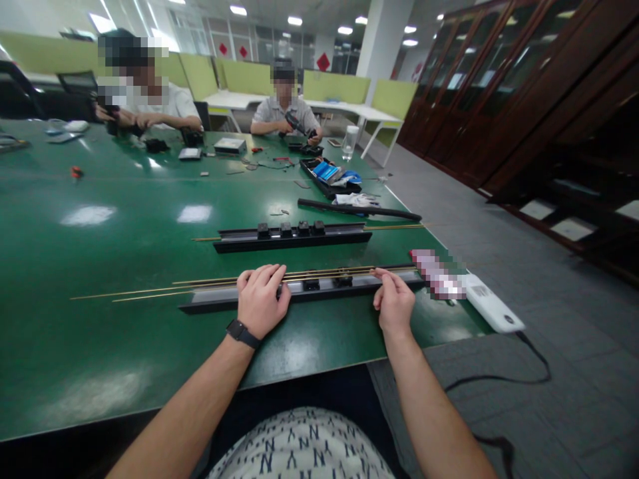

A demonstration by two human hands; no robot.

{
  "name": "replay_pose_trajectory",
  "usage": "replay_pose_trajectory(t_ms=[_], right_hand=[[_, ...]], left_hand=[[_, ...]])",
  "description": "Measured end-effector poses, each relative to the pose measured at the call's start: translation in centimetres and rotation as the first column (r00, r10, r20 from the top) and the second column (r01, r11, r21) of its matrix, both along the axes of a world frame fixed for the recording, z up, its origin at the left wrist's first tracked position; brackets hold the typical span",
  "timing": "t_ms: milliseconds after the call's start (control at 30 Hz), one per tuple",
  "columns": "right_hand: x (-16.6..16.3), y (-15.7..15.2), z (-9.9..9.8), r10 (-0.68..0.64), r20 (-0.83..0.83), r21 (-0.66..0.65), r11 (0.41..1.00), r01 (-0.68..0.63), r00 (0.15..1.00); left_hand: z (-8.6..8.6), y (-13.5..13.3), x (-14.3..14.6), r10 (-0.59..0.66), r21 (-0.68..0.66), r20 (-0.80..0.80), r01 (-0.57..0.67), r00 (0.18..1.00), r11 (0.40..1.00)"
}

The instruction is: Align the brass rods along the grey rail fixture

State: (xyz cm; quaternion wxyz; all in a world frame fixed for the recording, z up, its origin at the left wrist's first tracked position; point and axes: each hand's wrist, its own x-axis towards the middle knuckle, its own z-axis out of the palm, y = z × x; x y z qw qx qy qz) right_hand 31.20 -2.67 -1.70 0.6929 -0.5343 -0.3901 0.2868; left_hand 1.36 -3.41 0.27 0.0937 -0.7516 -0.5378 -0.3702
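Observation:
A long dark rail (327,287) with black blocks on it lies across the green table (100,266) just in front of me. Thin brass rods (150,291) run along it and stick out to the left. My left hand (260,299) rests palm down on the rail, fingers bent over the rods, a black watch on the wrist. My right hand (394,301) pinches the rail's right part, fingers closed on its edge. A second rail (294,236) with several black blocks lies parallel farther back.
A white power strip (492,309) overhangs the table's right edge, its cable trailing on the floor. A black tray (329,176) with blue parts, a black bar (359,209) and a glass (350,142) stand beyond. Two people work at the far side. Dark cabinets line the right wall.

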Motion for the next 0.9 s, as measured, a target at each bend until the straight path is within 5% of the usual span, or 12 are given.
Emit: replay_pose_trajectory(t_ms=[900], right_hand=[[-0.17,0.22,0.43,-0.139,-0.071,0.007,0.99,0.14,0.988]], left_hand=[[-0.15,-0.01,0.1,0.019,0.071,-0.028,-0.017,0.999,0.997]])
